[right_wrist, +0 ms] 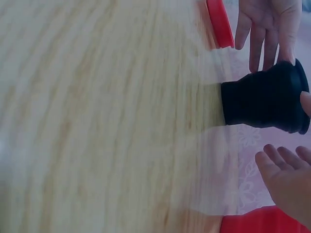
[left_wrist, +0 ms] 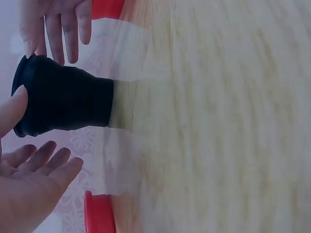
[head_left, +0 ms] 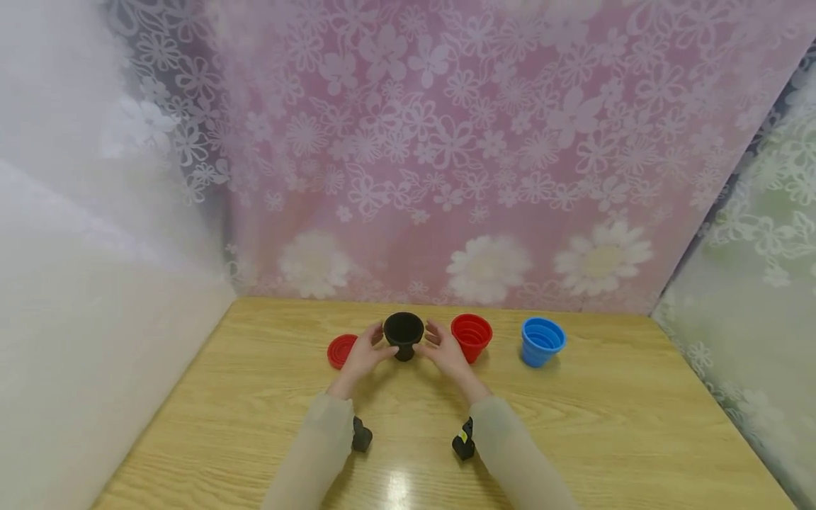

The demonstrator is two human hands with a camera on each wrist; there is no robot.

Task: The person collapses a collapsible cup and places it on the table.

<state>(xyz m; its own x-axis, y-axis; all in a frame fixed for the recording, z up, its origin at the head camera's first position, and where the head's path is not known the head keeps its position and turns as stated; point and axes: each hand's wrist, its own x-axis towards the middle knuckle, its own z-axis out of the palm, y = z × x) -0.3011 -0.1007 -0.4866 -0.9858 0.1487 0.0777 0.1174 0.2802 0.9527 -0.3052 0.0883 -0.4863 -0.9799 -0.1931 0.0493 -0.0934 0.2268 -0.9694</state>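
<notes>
A black collapsible cup (head_left: 403, 338), opened to its full height, stands upright on the table between my two hands. From the left, my left hand (head_left: 367, 353) reaches around it with its thumb at the rim and its fingers spread, loosely extended. On the opposite side my right hand (head_left: 446, 350) mirrors this, thumb at the rim and fingers apart from the cup's wall. The left wrist view shows the cup (left_wrist: 65, 99) from the side, tapering in steps to a narrow base, with a gap between it and the left fingers (left_wrist: 43, 160).
A flattened red cup (head_left: 341, 351) lies just left of my left hand. An expanded red cup (head_left: 472, 336) stands right beside my right hand, with a blue one (head_left: 542, 341) farther right. Behind the wooden table (head_left: 255, 418) hangs a pink floral curtain (head_left: 408, 177).
</notes>
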